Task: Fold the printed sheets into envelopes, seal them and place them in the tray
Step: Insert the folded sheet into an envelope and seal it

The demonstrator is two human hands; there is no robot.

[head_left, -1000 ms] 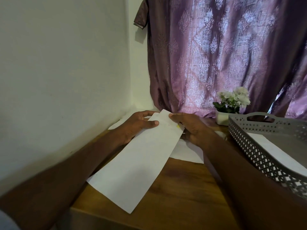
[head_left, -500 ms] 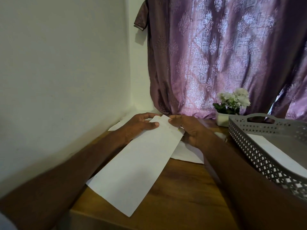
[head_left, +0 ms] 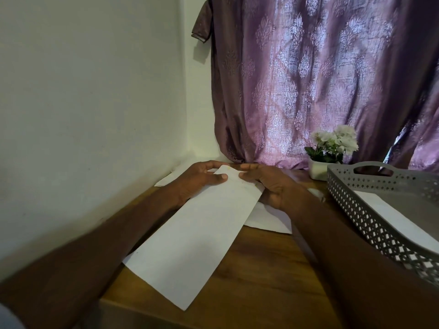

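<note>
Paper is the whole job: a long white folded sheet lies slantwise on the brown wooden worktop, its near corner reaching the worktop's near edge, its far end among the hands. The left hand pinches that far end from the left, thumb on top; the right hand pinches it from the right, fingertips on the far corner. Both grips are closed on the sheet. More white sheets lie flat beneath it. At the right stands a grey perforated plastic tray with white paper already inside. My judgement: the sheet is light, limp and easily creased, so take it at the edges and corners, flatten it against the worktop, and press folds with fingertips, not by tugging.
</note>
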